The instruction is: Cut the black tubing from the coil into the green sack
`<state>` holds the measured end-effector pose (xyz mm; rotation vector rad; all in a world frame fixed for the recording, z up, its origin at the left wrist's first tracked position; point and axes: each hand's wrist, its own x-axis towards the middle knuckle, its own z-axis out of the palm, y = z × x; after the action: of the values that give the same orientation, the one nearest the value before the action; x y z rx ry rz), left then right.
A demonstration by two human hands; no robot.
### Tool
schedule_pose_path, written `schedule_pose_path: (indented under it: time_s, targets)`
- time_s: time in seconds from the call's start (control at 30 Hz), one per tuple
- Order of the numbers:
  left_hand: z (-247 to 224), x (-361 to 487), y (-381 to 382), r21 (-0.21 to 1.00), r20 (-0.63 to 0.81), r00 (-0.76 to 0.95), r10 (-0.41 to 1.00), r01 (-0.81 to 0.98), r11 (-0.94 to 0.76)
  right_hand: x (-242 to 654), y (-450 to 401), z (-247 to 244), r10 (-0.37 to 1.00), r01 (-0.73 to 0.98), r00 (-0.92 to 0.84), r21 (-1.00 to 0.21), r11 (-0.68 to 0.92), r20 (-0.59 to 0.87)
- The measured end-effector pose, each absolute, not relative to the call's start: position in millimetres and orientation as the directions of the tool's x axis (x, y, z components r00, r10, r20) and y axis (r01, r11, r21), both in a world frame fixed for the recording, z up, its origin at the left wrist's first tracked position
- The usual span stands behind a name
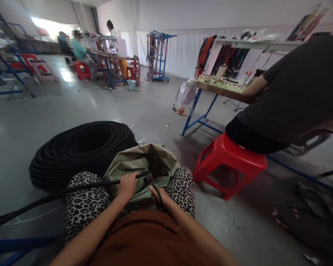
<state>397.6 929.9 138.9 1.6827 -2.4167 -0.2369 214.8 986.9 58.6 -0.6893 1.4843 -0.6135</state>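
My left hand (128,184) is closed around a black cord (100,184) that runs in from the lower left across my knee. The cord's end lies over the mouth of an open green sack (144,155) between my knees. To its right, my right hand (158,194) grips dark-handled scissors (157,191), their blades pointing up near the cord's end. A large coil of black cord (86,147) rests on the floor beyond my left knee.
On the right, a person in a dark shirt (302,85) sits on a red stool (233,159) at a workbench (219,87). A plastic bag (185,96) hangs from the bench's corner. Other people, tables and a blue rack (162,55) stand farther back.
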Motion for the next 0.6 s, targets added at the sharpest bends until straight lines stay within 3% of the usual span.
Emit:
schedule_pose_path:
  time_s: [0.6]
  targets:
    - [143.9, 395.7, 937.0, 0.276, -0.003, -0.411, -0.911, -0.876, 0.395, 214.7, 985.2, 62.4, -0.748, -0.087, 0.019, -0.747, 0.66, -0.663]
